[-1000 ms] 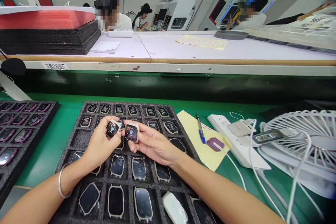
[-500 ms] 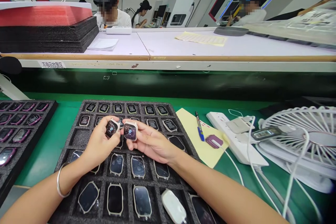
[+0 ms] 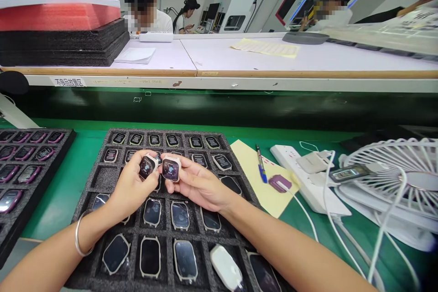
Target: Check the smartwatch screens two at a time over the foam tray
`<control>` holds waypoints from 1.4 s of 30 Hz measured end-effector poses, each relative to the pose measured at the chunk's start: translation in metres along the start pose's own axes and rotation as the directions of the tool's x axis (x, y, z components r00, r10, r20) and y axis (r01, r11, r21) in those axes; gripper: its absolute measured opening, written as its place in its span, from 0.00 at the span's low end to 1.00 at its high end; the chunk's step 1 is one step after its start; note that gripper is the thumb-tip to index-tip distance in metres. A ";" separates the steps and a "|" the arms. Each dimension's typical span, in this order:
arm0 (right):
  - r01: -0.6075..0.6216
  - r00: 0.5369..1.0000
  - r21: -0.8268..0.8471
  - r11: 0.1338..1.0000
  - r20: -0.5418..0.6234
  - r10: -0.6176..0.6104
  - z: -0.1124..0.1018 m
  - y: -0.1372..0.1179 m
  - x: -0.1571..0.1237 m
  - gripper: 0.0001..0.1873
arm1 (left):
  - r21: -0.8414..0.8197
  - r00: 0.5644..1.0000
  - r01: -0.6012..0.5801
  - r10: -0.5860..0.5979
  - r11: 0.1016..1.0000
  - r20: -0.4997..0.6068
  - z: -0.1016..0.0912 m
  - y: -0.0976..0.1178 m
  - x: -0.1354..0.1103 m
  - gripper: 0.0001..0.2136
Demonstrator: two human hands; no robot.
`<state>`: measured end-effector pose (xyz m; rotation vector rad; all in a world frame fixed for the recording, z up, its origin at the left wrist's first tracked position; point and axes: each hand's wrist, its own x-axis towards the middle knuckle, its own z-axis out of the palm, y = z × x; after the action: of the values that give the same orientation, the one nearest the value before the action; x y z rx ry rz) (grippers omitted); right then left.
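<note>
My left hand [image 3: 132, 185] is closed around a smartwatch body [image 3: 147, 167] whose dark screen shows a lit graphic. Close beside it, my right hand [image 3: 201, 185] grips a second smartwatch body [image 3: 171, 169], its screen also lit. Neither watch has a strap. Both are held over a black foam tray [image 3: 164, 235] with many compartments. Strapless watches lie in most of these, such as a dark-screened watch [image 3: 150, 257] near the front. In the front row a white rounded device [image 3: 226, 268] also lies in a compartment. My hands hide part of the tray's middle.
At left stands another foam tray [image 3: 34, 191] with purple-rimmed watches. To the right are yellow paper [image 3: 248, 164], a blue marker [image 3: 261, 165], a purple device [image 3: 279, 183] on a cable, a power strip [image 3: 308, 182] and a white fan [image 3: 404, 182]. A shelf [image 3: 219, 83] crosses behind; people sit beyond.
The view has shifted slightly. Both hands keep their hold on the two watches, which stay side by side with barely any movement.
</note>
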<state>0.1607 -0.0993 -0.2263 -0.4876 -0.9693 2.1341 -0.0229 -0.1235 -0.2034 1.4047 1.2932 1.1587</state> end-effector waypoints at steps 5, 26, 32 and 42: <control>0.001 1.000 0.001 1.000 0.013 -0.001 -0.002 0.000 0.000 0.25 | -0.013 1.000 0.009 -0.008 1.000 0.012 0.000 0.001 0.000 0.17; 0.025 0.997 0.016 1.000 0.067 -0.026 -0.005 0.001 0.001 0.23 | -0.034 0.999 0.029 -0.027 0.999 0.046 0.000 0.000 0.000 0.19; 0.016 0.998 0.022 1.000 0.068 -0.018 -0.005 0.001 0.001 0.22 | -0.019 0.998 0.019 -0.018 1.000 0.053 0.000 0.002 0.000 0.18; 0.012 0.997 0.024 1.000 0.069 -0.014 -0.004 0.000 0.001 0.22 | -0.046 0.999 0.014 -0.012 0.999 0.046 -0.001 0.000 0.002 0.17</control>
<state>0.1622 -0.0967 -0.2290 -0.3965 -0.9817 2.1609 -0.0234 -0.1219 -0.2033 1.3797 1.2341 1.1344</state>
